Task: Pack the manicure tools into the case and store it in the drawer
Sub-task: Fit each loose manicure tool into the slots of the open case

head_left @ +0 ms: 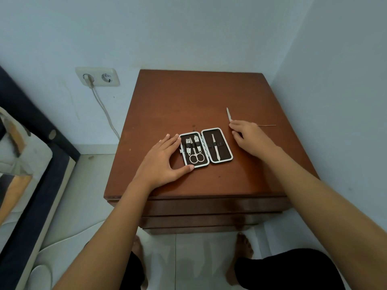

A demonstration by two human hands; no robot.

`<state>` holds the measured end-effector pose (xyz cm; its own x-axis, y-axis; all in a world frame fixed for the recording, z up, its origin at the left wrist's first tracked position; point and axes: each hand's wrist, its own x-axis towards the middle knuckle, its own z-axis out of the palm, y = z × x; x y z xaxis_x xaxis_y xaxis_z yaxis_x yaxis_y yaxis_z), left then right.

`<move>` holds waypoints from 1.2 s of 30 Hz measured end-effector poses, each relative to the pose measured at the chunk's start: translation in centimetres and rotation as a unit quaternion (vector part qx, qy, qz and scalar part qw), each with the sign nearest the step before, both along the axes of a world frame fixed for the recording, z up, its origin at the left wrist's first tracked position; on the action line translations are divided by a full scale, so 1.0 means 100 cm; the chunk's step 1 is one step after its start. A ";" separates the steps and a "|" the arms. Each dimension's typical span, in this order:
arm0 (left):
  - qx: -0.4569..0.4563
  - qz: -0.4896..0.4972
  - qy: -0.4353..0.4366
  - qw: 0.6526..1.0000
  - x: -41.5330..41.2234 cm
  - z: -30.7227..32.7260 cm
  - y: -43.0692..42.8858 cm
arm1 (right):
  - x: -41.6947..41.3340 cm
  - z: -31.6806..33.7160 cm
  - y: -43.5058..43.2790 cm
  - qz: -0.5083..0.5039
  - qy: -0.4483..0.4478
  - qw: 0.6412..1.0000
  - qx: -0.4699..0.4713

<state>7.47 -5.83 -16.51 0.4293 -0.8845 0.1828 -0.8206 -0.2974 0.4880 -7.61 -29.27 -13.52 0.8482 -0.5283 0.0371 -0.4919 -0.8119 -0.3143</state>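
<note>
An open manicure case point(206, 146) with a white rim lies flat on the brown nightstand top point(188, 97). Its left half holds scissors point(196, 155) and two clippers; its right half holds a slim metal tool point(215, 146). My left hand point(165, 162) rests on the table, fingers and thumb touching the case's left edge. My right hand point(249, 136) pinches a thin metal file point(228, 114) that points up and away, just right of the case. A fine metal pick point(267, 125) lies on the top behind that hand.
Closed drawers point(209, 208) run across the nightstand's front, above my feet. Walls close in behind and on the right. A wall socket point(98, 77) with a plugged cable is to the left, and a bed edge point(31, 164) lies further left.
</note>
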 end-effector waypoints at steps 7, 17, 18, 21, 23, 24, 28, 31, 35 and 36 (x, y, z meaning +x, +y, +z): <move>0.006 0.002 0.014 1.000 -0.001 0.001 0.001 | -0.052 -0.010 0.040 -0.027 -0.120 0.992 0.011; 0.000 0.004 0.010 1.000 0.000 -0.001 0.001 | -0.042 -0.007 0.051 -0.212 -0.086 0.973 0.034; 0.000 0.003 0.010 1.000 0.001 -0.001 0.001 | -0.038 -0.006 0.051 -0.222 -0.085 0.971 0.039; -0.002 0.003 0.010 1.000 0.001 -0.002 0.001 | -0.030 -0.004 0.051 -0.244 -0.091 0.963 0.068; -0.002 0.003 0.008 1.000 0.001 -0.002 0.000 | -0.027 -0.003 0.050 -0.257 -0.088 0.958 0.093; -0.001 0.002 0.007 1.000 0.002 -0.003 0.001 | -0.025 -0.003 0.049 -0.261 -0.085 0.956 0.106; 0.001 0.002 0.005 1.000 0.001 -0.003 0.001 | -0.019 0.001 0.053 -0.267 -0.074 0.952 0.129; 0.005 0.000 0.002 1.000 0.001 -0.003 0.000 | -0.018 0.001 0.054 -0.268 -0.070 0.953 0.121; 0.004 0.001 -0.003 1.000 0.002 -0.003 0.000 | -0.018 -0.002 0.055 -0.262 -0.074 0.957 0.096; 0.006 0.000 -0.004 1.000 0.002 -0.004 0.000 | -0.018 -0.003 0.056 -0.260 -0.077 0.959 0.087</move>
